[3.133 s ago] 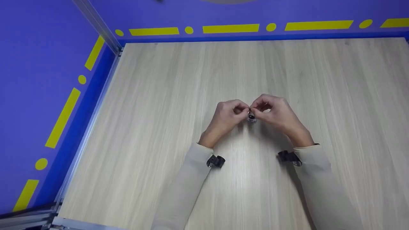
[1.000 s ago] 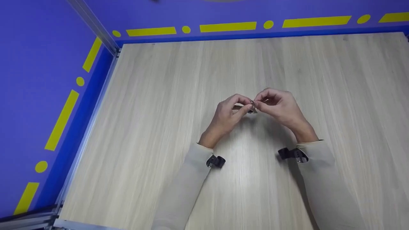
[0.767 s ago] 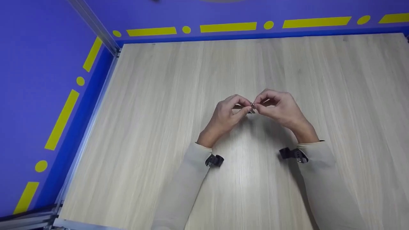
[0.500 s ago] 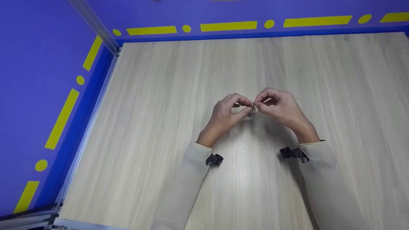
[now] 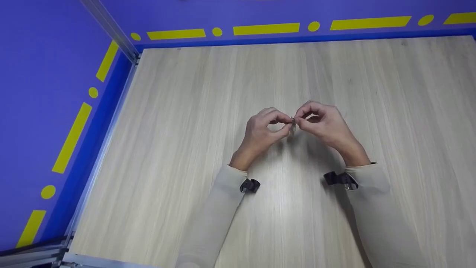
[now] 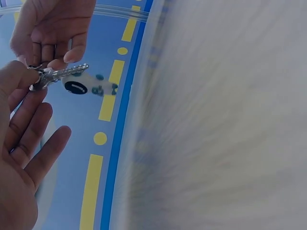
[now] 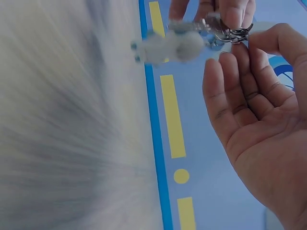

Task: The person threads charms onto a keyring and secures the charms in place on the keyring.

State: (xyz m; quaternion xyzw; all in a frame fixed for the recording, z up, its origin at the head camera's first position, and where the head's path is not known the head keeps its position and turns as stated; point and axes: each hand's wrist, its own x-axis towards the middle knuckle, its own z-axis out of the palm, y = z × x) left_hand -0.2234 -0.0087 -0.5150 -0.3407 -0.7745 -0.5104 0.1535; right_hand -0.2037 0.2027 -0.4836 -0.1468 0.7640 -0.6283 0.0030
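A keychain (image 5: 293,125) is held up between both hands over the middle of the table. Its small white figure (image 6: 76,86), with teal parts and a black oval face, dangles beside a silver chain (image 6: 69,72). My left hand (image 5: 262,128) pinches the metal fittings between thumb and index finger, its other fingers spread in the left wrist view. From the other side, the thumb and index finger of my right hand (image 5: 323,121) pinch the metal ring (image 7: 236,34). The fingertips cover part of the ring.
A pale wood-grain table (image 5: 186,111) lies beneath the hands. Blue walls (image 5: 44,74) with yellow stripes stand along its left and far sides, with a metal frame rail (image 5: 111,29) at the corner. Black camera mounts (image 5: 250,185) sit on both wrists.
Since the earliest frame both hands have risen slightly away from the body with the keychain. In the last second the hands stay nearly in place while the hanging figure swings and turns between them.
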